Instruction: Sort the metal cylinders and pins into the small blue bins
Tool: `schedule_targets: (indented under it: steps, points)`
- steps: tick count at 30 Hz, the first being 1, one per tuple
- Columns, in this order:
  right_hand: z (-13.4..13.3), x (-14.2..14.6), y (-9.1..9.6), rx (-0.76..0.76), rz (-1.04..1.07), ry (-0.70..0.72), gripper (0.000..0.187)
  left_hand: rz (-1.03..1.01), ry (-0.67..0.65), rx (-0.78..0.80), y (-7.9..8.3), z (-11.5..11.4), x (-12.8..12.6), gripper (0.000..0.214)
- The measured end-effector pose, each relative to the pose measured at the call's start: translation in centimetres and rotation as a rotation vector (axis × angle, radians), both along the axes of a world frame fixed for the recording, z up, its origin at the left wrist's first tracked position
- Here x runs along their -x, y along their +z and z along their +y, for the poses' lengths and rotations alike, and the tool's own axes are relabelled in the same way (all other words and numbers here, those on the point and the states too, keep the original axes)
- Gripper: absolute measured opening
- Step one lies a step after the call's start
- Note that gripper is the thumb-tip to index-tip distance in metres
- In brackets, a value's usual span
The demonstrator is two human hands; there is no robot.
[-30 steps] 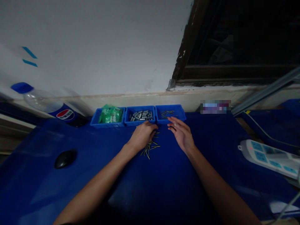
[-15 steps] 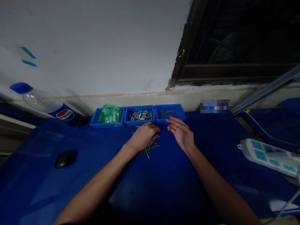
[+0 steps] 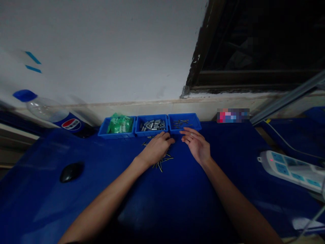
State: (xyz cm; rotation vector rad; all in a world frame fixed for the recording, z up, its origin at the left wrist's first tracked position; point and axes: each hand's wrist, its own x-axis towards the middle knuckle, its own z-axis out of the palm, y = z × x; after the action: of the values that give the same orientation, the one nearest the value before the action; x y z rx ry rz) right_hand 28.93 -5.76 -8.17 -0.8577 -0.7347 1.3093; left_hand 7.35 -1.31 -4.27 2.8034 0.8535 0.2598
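My left hand (image 3: 156,148) lies palm down on a scatter of thin brass pins (image 3: 162,160) on the blue table top (image 3: 106,189), its fingers curled over them; what the fingertips hold is hidden. My right hand (image 3: 196,145) rests beside it with fingers stretched out and slightly apart, just in front of the right-hand blue tray (image 3: 196,120) that holds a few pins. The middle tray (image 3: 152,131) holds several small grey metal cylinders. The left tray (image 3: 105,128) holds green plastic packets.
A plastic cola bottle (image 3: 54,117) lies at the far left against the wall. A black computer mouse (image 3: 71,171) sits on the left of the table. A white power strip (image 3: 291,170) with a red light lies at the right edge.
My left hand has slid a little to the right over the pins. My right hand has drawn back slightly from the right tray.
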Motion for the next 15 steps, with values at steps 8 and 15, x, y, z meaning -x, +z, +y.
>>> schedule_targets:
  steps: [8, 15]
  points:
    - [0.12, 0.49, -0.50, 0.002, -0.107, -0.004, 0.023, -0.482, 0.135, 0.256, 0.97, 0.17, 0.09, 0.012]
    - [-0.08, 0.62, -1.00, -0.046, -0.281, 0.063, 0.022, -0.601, 0.178, 0.479, 0.59, 0.30, -0.12, 0.009]
